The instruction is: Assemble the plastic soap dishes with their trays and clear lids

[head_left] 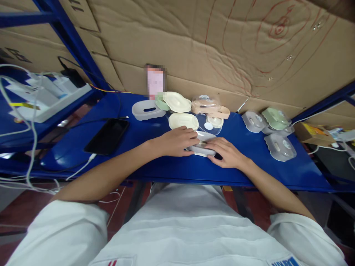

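Near the front edge of the blue table, a pale grey oval plastic dish (pixel 202 149) lies between my hands. My left hand (pixel 179 142) grips its left end, fingers bent over the top rim. On the opposite end, my right hand (pixel 226 152) has its fingers curled over the rim and its thumb low at the front. The fingers cover part of the inside. Just behind sit a cream oval piece (pixel 183 121) and a clear plastic cover (pixel 204 125) with a round white sticker. A grey tray with a slot (pixel 148 110) lies farther left.
Behind are a cream lid (pixel 177 102), a green piece (pixel 161 101) and a peach box (pixel 205 104). Several covered boxes (pixel 280 146) stand at the right. A black phone (pixel 107 136) with a white cable lies left. Cardboard (pixel 177 44) walls the back; blue posts flank it.
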Action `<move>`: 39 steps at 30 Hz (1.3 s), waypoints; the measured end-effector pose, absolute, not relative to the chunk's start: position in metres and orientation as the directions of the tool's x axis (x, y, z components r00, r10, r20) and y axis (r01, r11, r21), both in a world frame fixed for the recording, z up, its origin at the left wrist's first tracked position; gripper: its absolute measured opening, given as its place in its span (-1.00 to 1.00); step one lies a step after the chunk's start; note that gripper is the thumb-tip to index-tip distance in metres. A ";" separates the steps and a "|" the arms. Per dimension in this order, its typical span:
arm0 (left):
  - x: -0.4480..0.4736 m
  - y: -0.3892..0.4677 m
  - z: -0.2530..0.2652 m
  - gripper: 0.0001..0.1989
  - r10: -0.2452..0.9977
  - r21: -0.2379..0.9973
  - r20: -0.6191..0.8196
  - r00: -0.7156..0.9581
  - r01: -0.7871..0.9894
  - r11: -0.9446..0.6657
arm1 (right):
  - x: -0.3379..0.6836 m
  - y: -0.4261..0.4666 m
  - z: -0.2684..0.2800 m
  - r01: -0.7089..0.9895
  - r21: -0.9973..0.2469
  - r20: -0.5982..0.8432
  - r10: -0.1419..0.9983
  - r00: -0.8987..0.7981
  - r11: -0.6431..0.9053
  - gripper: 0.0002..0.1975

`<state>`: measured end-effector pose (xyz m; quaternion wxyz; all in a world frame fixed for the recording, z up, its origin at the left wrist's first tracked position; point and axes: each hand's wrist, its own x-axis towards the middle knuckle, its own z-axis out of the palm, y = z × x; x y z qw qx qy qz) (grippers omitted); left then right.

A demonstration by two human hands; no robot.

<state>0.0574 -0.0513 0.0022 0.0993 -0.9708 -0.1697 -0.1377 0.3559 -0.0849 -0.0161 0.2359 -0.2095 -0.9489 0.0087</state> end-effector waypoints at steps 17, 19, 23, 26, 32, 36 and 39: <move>0.053 -0.055 0.007 -0.81 0.394 0.069 0.344 0.852 0.396 -0.916 | 0.402 -0.037 -0.020 0.661 -0.267 0.396 0.705 -0.588 0.701 -0.76; 0.053 -0.053 0.010 -0.75 0.387 -0.008 0.408 0.827 0.427 -0.904 | 0.400 -0.041 -0.013 0.646 -0.400 0.471 0.751 -0.463 0.650 -0.74; 0.052 -0.053 0.016 -0.59 0.353 -0.125 0.534 0.768 0.485 -0.866 | 0.390 -0.059 0.003 0.362 -0.800 0.397 0.874 -0.280 0.479 -0.66; 0.052 -0.056 0.019 -0.54 0.305 -0.159 0.596 0.743 0.482 -0.862 | 0.382 -0.069 0.010 0.120 -0.964 0.168 0.895 -0.414 0.237 -0.63; 0.054 -0.056 0.012 -0.66 0.284 -0.161 0.511 0.811 0.415 -0.895 | 0.381 -0.067 0.010 0.062 -0.996 0.022 0.881 -0.473 0.058 -0.61; 0.054 -0.056 0.010 -0.70 0.293 -0.139 0.469 0.833 0.397 -0.907 | 0.382 -0.062 0.003 0.205 -0.966 0.076 0.928 -0.364 0.160 -0.58; 0.056 -0.058 0.009 -0.72 0.271 -0.142 0.418 0.867 0.357 -0.923 | 0.379 -0.065 -0.003 0.380 -0.849 0.243 0.910 -0.336 0.368 -0.56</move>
